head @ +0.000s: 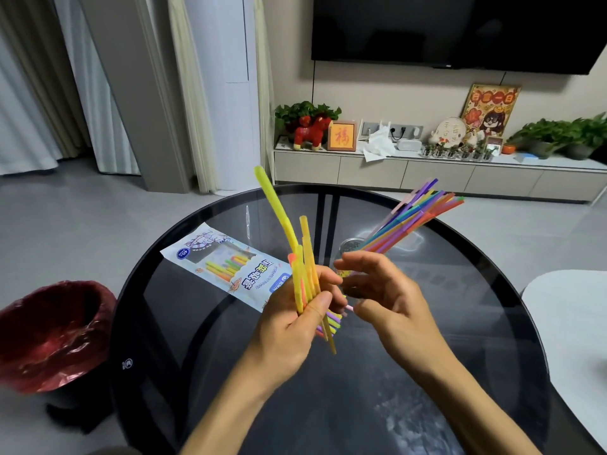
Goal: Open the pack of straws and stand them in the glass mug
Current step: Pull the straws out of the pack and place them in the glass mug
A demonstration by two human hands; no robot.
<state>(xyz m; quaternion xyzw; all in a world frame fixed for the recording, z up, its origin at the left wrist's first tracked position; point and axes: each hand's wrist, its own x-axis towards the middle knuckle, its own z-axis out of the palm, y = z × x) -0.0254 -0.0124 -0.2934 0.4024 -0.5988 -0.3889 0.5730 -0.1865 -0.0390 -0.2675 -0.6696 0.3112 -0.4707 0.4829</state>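
Your left hand is clenched around a bundle of yellow and orange straws, held upright above the table. Your right hand hovers just beside them, fingers loosely spread, holding nothing. Beyond it, the glass mug holds leaning straws; the opened pack lies left.

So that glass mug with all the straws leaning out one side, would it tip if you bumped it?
Possibly. The straws all fan out to the right, well past the mug, so their pull is off-centre. Still, straws look light, and a glass mug is probably heavy by comparison. On the smooth glass table it may slide rather than tip.
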